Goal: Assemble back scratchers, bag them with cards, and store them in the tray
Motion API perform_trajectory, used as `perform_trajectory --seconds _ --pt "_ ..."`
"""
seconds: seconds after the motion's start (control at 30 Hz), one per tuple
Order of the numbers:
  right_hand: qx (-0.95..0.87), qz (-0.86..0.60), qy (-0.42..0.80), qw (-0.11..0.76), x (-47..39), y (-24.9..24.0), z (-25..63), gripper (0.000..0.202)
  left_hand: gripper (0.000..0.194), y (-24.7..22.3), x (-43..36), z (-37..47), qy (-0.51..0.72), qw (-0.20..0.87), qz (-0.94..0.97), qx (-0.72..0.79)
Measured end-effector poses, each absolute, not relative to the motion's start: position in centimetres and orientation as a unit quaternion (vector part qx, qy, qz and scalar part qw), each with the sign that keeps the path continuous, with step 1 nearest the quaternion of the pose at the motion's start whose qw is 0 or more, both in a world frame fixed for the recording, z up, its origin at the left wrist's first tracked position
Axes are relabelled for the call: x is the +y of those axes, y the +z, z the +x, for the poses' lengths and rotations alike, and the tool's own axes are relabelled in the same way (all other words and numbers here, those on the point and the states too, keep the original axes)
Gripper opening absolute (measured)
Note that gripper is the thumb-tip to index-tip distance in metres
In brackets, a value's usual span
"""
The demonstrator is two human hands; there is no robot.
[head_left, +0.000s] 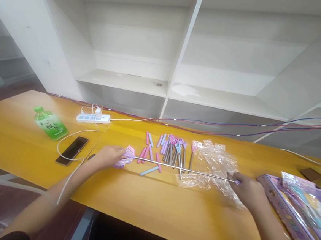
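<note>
A thin metal rod is stretched level between my two hands above the table. My left hand is closed on its purple handle end, beside small pink cards. At the rod's other end, my right hand is closed on a purple piece. Behind the rod lie several metal sticks with pink, purple and blue hand-shaped heads. Loose pink, purple and blue tubes are spread left of them. Crumpled clear plastic bags lie near my right hand.
A green bottle, a phone and a power strip with a white cable are at the left. A purple box of packaged items stands at the right. White shelves rise behind the table, with cables along its back edge.
</note>
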State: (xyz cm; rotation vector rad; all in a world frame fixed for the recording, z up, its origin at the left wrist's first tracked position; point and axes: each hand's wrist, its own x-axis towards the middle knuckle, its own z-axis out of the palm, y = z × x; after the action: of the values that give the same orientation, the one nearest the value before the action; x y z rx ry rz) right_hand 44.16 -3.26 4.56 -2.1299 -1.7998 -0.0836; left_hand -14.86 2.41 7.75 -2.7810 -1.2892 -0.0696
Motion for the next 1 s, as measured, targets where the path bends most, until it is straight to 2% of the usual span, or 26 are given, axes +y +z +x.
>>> perform_trajectory --seconds 0.13,0.23,0.3,0.4,0.57,0.73,1.0 --pt "-0.671 -0.723 -0.006 0.164 -3.9 3.5 32.8 0.020 0.032 5.2 -0.4 -7.2 -0.005 -0.020 -0.909 -0.417" --pt "-0.696 -0.711 0.013 0.095 -5.6 1.6 25.2 0.020 0.037 3.9 -2.5 -3.2 -0.032 -0.039 -0.923 -0.382" --pt "-0.705 -0.704 0.032 0.079 -6.8 0.5 22.9 0.023 0.039 3.6 -3.3 -2.7 -0.026 -0.043 -0.925 -0.378" --pt "-0.710 -0.698 0.054 0.081 -7.6 0.2 22.9 0.024 0.038 3.7 -3.9 -3.5 -0.004 -0.037 -0.927 -0.374" --pt "-0.709 -0.698 0.054 0.083 -7.8 2.8 23.2 0.022 0.035 3.9 -5.1 -2.7 -0.018 -0.016 -0.922 -0.385" --pt "-0.726 -0.685 0.019 0.067 -8.6 3.8 21.2 0.028 0.020 3.4 -6.1 -1.0 0.003 -0.038 -0.922 -0.386" --pt "-0.744 -0.662 0.038 0.077 -9.0 2.5 20.0 0.034 0.032 3.4 -6.0 -3.4 -0.019 -0.021 -0.928 -0.371"
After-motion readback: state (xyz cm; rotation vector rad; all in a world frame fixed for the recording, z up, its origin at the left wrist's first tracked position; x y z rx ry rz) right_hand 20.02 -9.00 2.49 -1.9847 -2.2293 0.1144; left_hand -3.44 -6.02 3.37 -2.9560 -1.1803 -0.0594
